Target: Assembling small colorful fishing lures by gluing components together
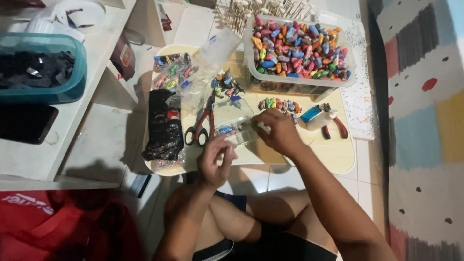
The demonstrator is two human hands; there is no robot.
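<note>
**Two hands at a clear plastic packet on a low cream table**

Centre of the frame: a small clear plastic packet (238, 129) holding a few coloured pieces lies on the cream table (338, 154). Its long axis runs from lower left to upper right, rising slightly toward the right. The right hand (276, 131) is curled over the packet's right end, its fingertips pressed together on that end. The left hand (216, 162) is raised just below and left of the packet, with the fingers loosely bent and close together near its left end; whether they actually grip the plastic cannot be told.

Surroundings: red-handled scissors (200, 126) lie immediately left of the packet, blades pointing toward the top of the frame. A crumpled black plastic bag (164, 125) lies further left at the table's edge. Just above the packet are a clear flat lid (231, 110) and a short row of small coloured figures (279, 104). To the right lie a blue lighter (311, 113) and red-handled pliers (333, 123). The upper right holds a clear tub (299, 48) heaped with multicoloured pieces. At upper left, a teal container (43, 67) rests on a white shelf (72, 130).
</note>
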